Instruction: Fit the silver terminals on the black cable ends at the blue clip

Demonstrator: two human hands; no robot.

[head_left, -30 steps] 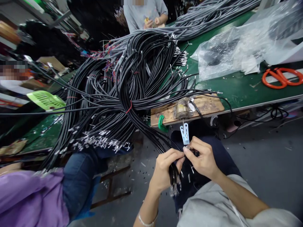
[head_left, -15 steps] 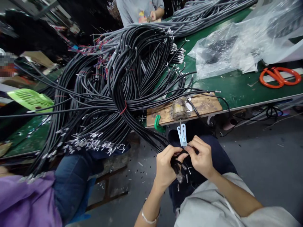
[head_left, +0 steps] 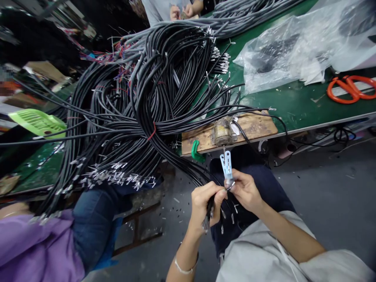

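My left hand (head_left: 205, 201) is closed around a bunch of black cables (head_left: 192, 172), pinching one cable between thumb and forefinger. Stripped ends hang below that hand. My right hand (head_left: 246, 191) is closed at the end of the pinched cable, just under a light-blue clothespin (head_left: 226, 164); its fingertips partly hide the contact. The clothespin hangs from the thin shaft of a small motor (head_left: 222, 133), which is wrapped in clear material and sits on a wooden board (head_left: 258, 127). A green clamp (head_left: 196, 150) grips the board's front edge.
A large heap of black cables (head_left: 117, 129) covers the table's left half. Orange-handled scissors (head_left: 343, 90) and a clear plastic bag (head_left: 282, 58) lie right. A light-green slatted plastic piece (head_left: 38, 123) lies far left. A person in a purple top (head_left: 38, 246) sits left; another works opposite.
My left hand has turned and brought a cable end up to the clothespin's tip. The right fingers have shifted slightly beside it. The view has moved a little.
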